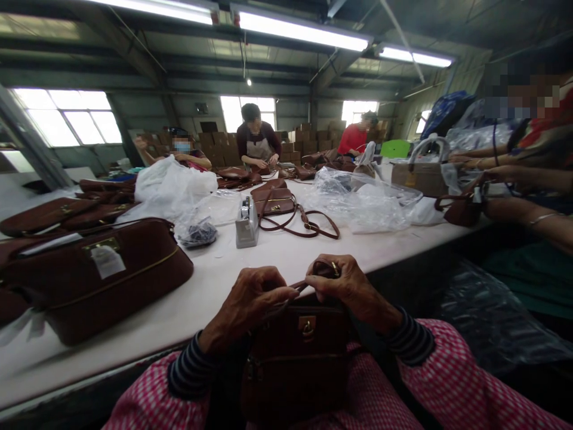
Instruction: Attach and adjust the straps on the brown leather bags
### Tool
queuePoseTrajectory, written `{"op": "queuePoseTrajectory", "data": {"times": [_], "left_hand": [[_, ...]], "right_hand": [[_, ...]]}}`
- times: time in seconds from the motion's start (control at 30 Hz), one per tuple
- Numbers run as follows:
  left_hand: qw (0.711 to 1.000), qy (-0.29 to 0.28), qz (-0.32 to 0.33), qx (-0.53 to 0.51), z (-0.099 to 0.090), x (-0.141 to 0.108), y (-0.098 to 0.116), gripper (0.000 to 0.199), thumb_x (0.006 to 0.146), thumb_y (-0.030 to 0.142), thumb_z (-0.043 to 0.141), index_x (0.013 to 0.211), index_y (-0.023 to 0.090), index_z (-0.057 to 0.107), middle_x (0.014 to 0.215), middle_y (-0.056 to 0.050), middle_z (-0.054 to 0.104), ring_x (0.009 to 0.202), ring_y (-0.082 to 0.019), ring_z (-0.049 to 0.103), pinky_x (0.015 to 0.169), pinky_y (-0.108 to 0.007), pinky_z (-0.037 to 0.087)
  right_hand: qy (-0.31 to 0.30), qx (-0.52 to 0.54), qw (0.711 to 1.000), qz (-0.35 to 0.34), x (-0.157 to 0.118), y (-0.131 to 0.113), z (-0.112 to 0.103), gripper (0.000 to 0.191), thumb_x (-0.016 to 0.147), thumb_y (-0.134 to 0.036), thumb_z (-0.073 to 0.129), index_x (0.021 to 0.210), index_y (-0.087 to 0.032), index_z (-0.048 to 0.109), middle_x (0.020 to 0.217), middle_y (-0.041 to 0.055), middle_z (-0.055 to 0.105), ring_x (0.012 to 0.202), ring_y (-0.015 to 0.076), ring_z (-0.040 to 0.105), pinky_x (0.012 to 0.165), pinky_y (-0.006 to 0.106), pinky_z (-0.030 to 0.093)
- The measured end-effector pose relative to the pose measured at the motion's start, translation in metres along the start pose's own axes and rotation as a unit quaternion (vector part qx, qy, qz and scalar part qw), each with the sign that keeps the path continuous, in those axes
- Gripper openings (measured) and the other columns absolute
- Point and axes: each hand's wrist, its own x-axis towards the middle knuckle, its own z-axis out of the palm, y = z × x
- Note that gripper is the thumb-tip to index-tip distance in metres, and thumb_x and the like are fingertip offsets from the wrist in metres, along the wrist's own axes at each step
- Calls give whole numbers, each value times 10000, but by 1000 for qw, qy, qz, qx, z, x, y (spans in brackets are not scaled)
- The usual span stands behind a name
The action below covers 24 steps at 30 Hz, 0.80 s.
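A dark brown handbag (299, 358) with a gold-coloured clasp rests upright against my lap, below the table edge. Above its top, my left hand (253, 298) pinches a brown leather strap (301, 286) between thumb and fingers. Close beside it on the right, my right hand (344, 283) grips the same strap, with a coil and a gold-coloured buckle showing at its fingers. The two hands are a short gap apart, and the strap spans it.
A large brown bag (120, 272) stands at the left of the white table (215, 316). Beyond my hands are a grey tape dispenser (247, 224), a small strapped bag (273, 200) and clear plastic (358, 200). A co-worker's arms (532, 215) reach in at the right.
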Motion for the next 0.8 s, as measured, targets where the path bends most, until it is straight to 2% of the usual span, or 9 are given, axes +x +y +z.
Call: {"op": "queuePoseTrajectory", "data": {"times": [0.07, 0.2, 0.37, 0.53, 0.63, 0.73, 0.8], "left_hand": [[998, -18, -28, -58, -4, 0, -12, 382, 817, 502, 801, 729, 162, 650, 647, 24, 596, 594, -101, 483, 526, -223, 318], [974, -96, -95, -182, -14, -6, -35, 447, 835, 556, 757, 716, 174, 559, 536, 79, 409, 476, -65, 294, 454, -229, 182], [962, -136, -98, -215, -19, -9, -46, 408, 863, 512, 749, 735, 166, 573, 541, 74, 409, 485, -62, 279, 463, -239, 161], [961, -132, -114, -216, -30, -19, -44, 413, 907, 545, 688, 812, 149, 619, 639, 25, 526, 545, -79, 390, 509, -229, 246], [973, -124, -112, -162, -34, -32, -32, 395, 883, 534, 717, 1005, 161, 677, 800, -13, 629, 653, -119, 509, 568, -233, 340], [989, -105, -57, -92, -22, -37, -22, 471, 788, 435, 829, 1179, 214, 687, 1061, -48, 685, 912, -200, 601, 738, -276, 456], [993, -89, -6, -81, -8, -34, -22, 528, 741, 373, 860, 1216, 227, 683, 1137, -46, 680, 1012, -229, 597, 834, -309, 472]], "right_hand": [[9, 5, 1000, -8, -1, 3, -3, 196, 853, -315, 777, 808, -137, 709, 604, -14, 646, 581, 108, 551, 594, 235, 404], [21, 27, 999, -3, -5, 11, -5, 179, 849, -309, 790, 860, -147, 716, 629, 3, 698, 590, 114, 590, 598, 230, 410], [19, 46, 999, 1, -7, 12, -5, 172, 854, -308, 784, 863, -152, 711, 615, 1, 693, 545, 86, 521, 545, 216, 345], [-3, 68, 997, 29, -2, 4, -23, 196, 865, -333, 778, 889, -151, 709, 624, 9, 682, 485, 53, 351, 461, 216, 187], [10, 108, 994, 26, 1, 1, -33, 194, 849, -327, 793, 865, -161, 694, 622, 4, 669, 460, 41, 280, 446, 224, 121], [22, 125, 992, 22, 5, -4, -35, 178, 838, -309, 804, 856, -169, 696, 615, -3, 650, 454, 41, 271, 443, 229, 106], [25, 118, 992, 20, 6, -11, -34, 173, 842, -313, 805, 861, -174, 703, 617, -3, 642, 455, 46, 276, 442, 236, 104]]}}
